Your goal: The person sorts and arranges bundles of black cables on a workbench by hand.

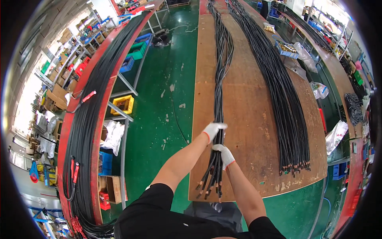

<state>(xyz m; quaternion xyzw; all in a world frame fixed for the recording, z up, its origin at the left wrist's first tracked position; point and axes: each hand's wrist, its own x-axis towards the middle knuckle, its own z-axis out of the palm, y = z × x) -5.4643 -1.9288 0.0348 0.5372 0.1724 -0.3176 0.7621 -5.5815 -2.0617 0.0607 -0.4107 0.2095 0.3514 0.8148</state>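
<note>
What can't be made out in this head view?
All in head view:
Narrow black cable bundle: partly hidden under left hand and right hand; far end cut by top edge.
Wide black cable bundle: overlapping cables too dense to count.
Blue basket to its right: contents too small to identify.

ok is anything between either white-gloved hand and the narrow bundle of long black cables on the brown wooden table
Nothing visible: the left hand and right hand are both wrapped around the narrow bundle. The wider black cable bundle lies off to the right.
</note>
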